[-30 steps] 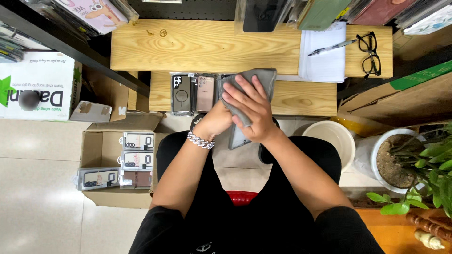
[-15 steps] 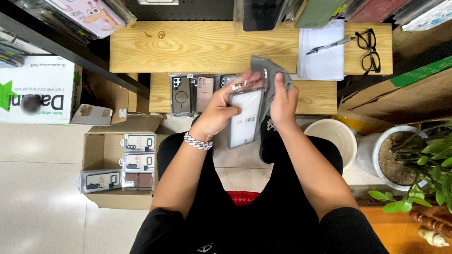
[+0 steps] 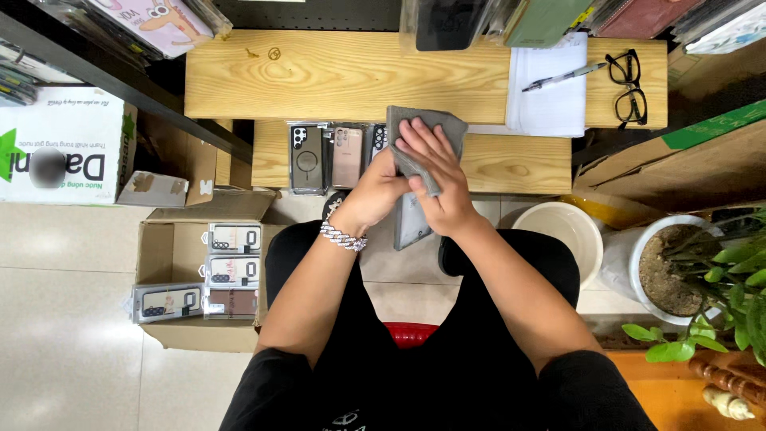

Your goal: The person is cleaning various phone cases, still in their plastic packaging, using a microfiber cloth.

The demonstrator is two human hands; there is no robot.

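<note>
From the head camera, looking straight down, the person sits on a red stool (image 3: pixel 411 332) with both hands raised in front of a low wooden bench (image 3: pixel 511 164). The left hand (image 3: pixel 373 195) is closed around the left edge of a phone case in a clear packet (image 3: pixel 412 222), holding it upright over the lap, just in front of the bench edge. The right hand (image 3: pixel 437 179) lies flat with fingers spread, pressing a grey cloth (image 3: pixel 423 132) against the front of that packet; the cloth hides most of the upper part, so what is under it cannot be made out clearly. A silver chain bracelet (image 3: pixel 343 234) sits on the left wrist. On the bench, just left of the hands, three more phone cases (image 3: pixel 327 156) lie side by side. On the higher wooden shelf (image 3: pixel 335 76) behind it rest a white notepad (image 3: pixel 550 104) with a pen (image 3: pixel 562 77) on it and black glasses (image 3: pixel 626 88) beside it. On the floor to the left stands an open cardboard box (image 3: pixel 171 239) with packaged cases inside, and to the right a white bucket (image 3: pixel 562 231) and a potted plant (image 3: pixel 678 275).
</note>
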